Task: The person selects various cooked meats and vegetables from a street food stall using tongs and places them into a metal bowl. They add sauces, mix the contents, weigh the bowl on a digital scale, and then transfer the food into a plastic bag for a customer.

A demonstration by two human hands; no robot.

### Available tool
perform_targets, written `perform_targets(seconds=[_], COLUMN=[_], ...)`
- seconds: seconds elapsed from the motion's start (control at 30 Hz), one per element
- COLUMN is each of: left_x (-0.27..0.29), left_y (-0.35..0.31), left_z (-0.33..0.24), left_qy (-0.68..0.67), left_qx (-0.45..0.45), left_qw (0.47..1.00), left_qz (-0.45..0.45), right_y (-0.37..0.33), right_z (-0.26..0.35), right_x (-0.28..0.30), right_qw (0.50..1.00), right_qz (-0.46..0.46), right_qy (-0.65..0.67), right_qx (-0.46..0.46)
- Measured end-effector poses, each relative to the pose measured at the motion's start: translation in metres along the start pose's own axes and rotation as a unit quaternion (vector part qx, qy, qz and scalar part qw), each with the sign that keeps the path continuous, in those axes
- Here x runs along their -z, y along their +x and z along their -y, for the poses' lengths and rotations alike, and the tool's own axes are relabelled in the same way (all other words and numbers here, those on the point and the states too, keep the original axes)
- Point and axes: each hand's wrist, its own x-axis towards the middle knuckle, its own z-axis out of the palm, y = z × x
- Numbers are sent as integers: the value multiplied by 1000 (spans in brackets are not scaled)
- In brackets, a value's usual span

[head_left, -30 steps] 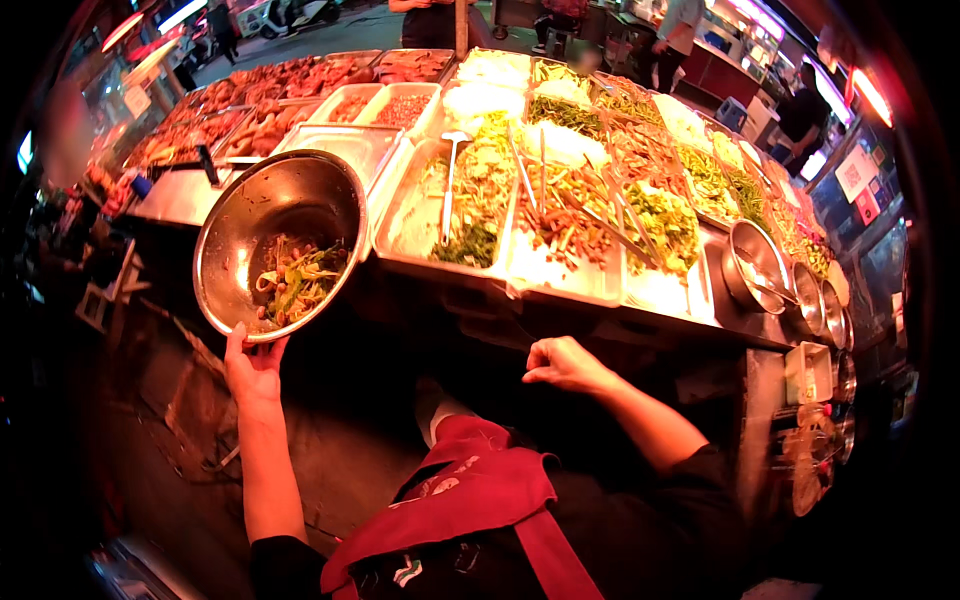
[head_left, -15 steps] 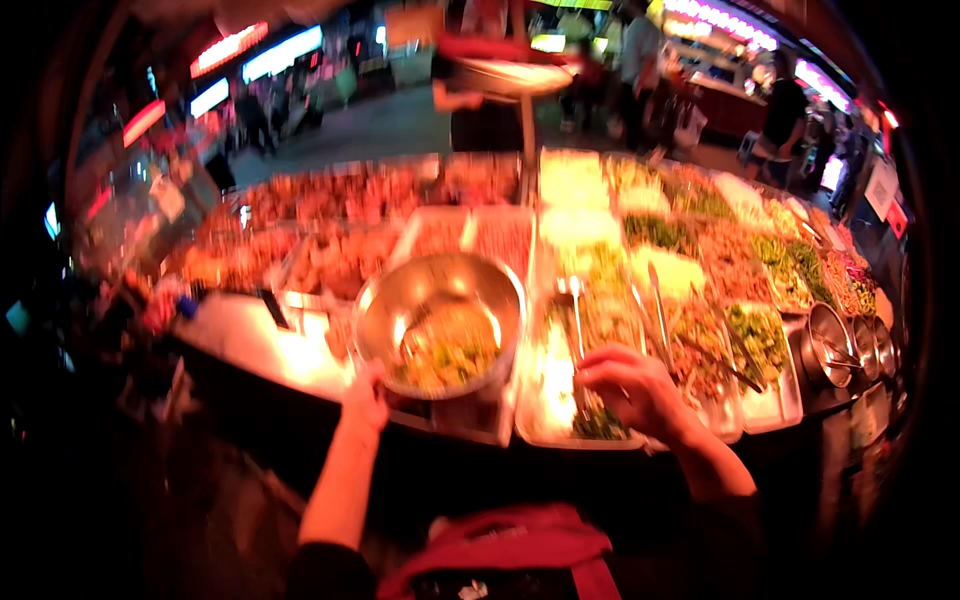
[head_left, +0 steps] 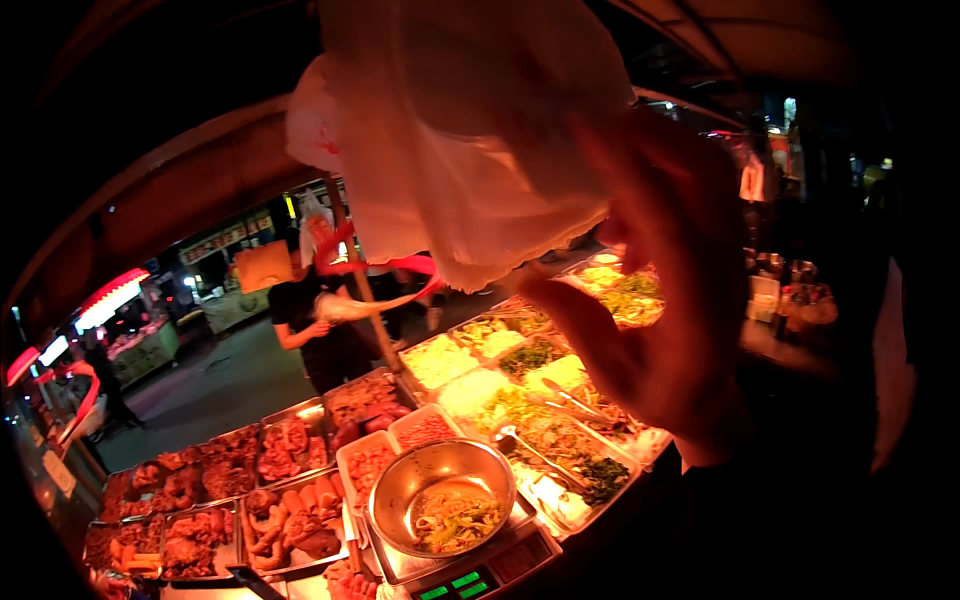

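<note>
My right hand (head_left: 660, 290) is raised close in front, fingers and thumb apart, beside the lower edge of a hanging white plastic bag (head_left: 450, 150). Its upper fingers overlap the bag's right side; whether they touch it I cannot tell. Below stands a steel mixing bowl (head_left: 400, 480) holding mixed, shredded food (head_left: 457, 520). Under the bowl is a weighing scale (head_left: 525, 555) with a lit green display. My left hand does not show.
Trays of reddish cooked meat (head_left: 290, 520) fill the left of the stall. Trays of vegetable dishes (head_left: 500, 390) run back on the right, with a serving spoon (head_left: 535, 450) in one. Across the counter stands a person in black (head_left: 300, 320), beside a pole (head_left: 375, 310).
The view has swung up and turned. My right hand has risen from the vegetable trays to the hanging bag. My left hand has left the bowl's rim and gone out of view.
</note>
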Motion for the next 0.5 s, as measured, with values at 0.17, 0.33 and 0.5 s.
perform_targets(seconds=[0.17, 0.33, 0.5], left_x=[15, 13, 14], left_y=[-8, -13, -14], left_z=[-21, -18, -29], left_qy=[-39, -86, 41], left_qx=[3, 12, -109], left_qw=[999, 996, 988], left_qz=[-6, 37, 105], right_y=[19, 33, 49], right_z=[-23, -27, -34], right_x=[-21, -14, -1], right_qw=[999, 936, 887], right_qz=[-9, 0, 32], right_qy=[-39, 295, 391], right_qx=[-14, -191, -243])
